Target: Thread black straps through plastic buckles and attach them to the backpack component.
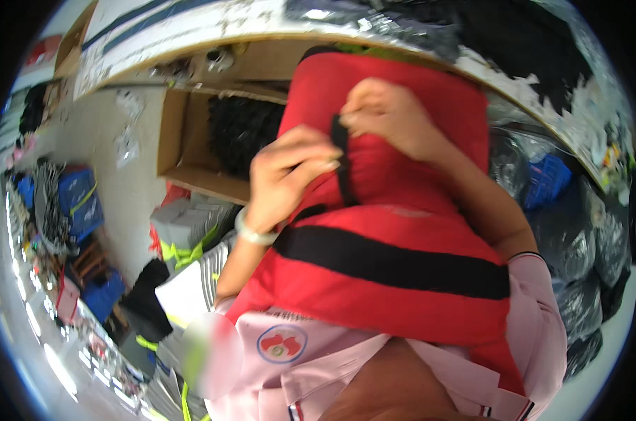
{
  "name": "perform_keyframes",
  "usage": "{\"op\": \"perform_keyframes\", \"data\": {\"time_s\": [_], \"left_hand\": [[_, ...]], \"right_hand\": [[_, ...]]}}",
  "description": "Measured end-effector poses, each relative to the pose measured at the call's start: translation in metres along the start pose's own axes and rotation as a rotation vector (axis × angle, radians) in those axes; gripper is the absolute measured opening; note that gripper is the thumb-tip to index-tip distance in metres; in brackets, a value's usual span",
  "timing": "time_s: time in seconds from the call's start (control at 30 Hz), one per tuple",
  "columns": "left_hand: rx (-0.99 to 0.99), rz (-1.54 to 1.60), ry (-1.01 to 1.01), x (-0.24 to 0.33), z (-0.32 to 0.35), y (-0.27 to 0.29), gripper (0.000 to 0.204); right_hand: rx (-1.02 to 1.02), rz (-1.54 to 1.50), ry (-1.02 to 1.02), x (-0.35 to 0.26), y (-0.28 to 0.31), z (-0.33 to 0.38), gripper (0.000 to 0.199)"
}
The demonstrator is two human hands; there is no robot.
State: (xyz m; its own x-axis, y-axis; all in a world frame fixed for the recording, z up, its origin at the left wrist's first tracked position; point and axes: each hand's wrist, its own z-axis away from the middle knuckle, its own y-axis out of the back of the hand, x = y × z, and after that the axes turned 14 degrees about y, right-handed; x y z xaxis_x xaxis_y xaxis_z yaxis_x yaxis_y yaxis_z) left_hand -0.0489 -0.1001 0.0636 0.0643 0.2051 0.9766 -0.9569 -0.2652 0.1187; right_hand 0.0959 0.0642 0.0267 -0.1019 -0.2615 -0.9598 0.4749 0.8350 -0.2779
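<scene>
Cluttered around a workbench [191,28] at twelve o'clock, a cardboard box [184,151] is being seen; centrally, a red vest [395,231] is being held, its black strap [343,165] being pinched by the left hand [286,179] and right hand [391,116].

Pink short-sleeved shirt [318,365] with striped cuff trim, round red chest badge [281,344], pale wristband [253,234] on left wrist

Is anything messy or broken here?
Nothing looks broken. The left hand and right hand pinch a black strap on the red cushion. The mess is on the floor to the left: folded clothes, blue crates and bags lie in loose heaps.
</scene>
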Motion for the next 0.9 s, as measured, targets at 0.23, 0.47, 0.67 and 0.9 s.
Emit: {"op": "perform_keyframes", "data": {"time_s": [0.23,0.47,0.67,0.9], "left_hand": [[0.441,0.155,0.639,-0.076,0.059,0.117,0.021],[0.835,0.673,0.627,-0.236,0.073,0.162,0.035],[0.502,0.592,0.548,-0.184,0.001,0.091,0.030],[0.258,0.398,0.389,-0.101,-0.043,0.024,0.024]], "right_hand": [[-0.114,0.502,0.159,-0.006,0.022,0.020,0.020],[0.556,1.024,0.442,-0.070,0.136,0.033,0.013],[0.692,1.278,0.377,-0.092,0.233,0.026,0.013],[0.366,1.415,0.216,-0.084,0.197,-0.031,0.020]]}}
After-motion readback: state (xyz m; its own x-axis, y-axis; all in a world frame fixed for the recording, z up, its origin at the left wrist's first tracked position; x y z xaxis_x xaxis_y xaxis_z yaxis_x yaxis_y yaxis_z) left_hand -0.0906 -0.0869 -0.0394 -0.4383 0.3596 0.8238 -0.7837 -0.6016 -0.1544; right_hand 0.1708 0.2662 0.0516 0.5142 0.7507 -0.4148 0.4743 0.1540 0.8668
